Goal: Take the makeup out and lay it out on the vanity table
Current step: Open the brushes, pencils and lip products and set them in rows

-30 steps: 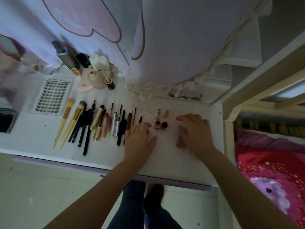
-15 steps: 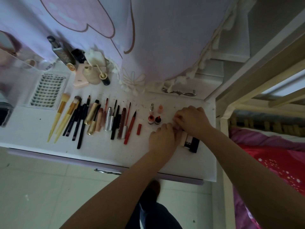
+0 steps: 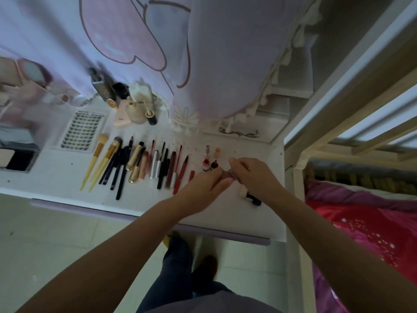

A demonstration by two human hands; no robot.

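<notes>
On the white vanity table (image 3: 56,177) lies a row of makeup: brushes (image 3: 99,159), gold tubes (image 3: 135,161), pencils and liners (image 3: 162,168), a red liner pen (image 3: 181,175). Several small lipsticks (image 3: 208,161) stand to their right. My left hand (image 3: 203,186) and my right hand (image 3: 252,175) meet above the table's right part and together hold a small mauve tube (image 3: 228,175) between their fingertips. A black and white item (image 3: 251,196) lies under my right wrist, mostly hidden.
A clear lash tray (image 3: 82,129), bottles and a beige jar (image 3: 135,111) stand at the back under a hanging pink curtain (image 3: 180,53). A compact case (image 3: 15,159) is at far left. A bed with a red cover (image 3: 365,222) borders the table's right edge.
My left hand left the pencil row and moved right to join my right hand. Both hands lifted a small mauve tube off the table. The view shifted slightly.
</notes>
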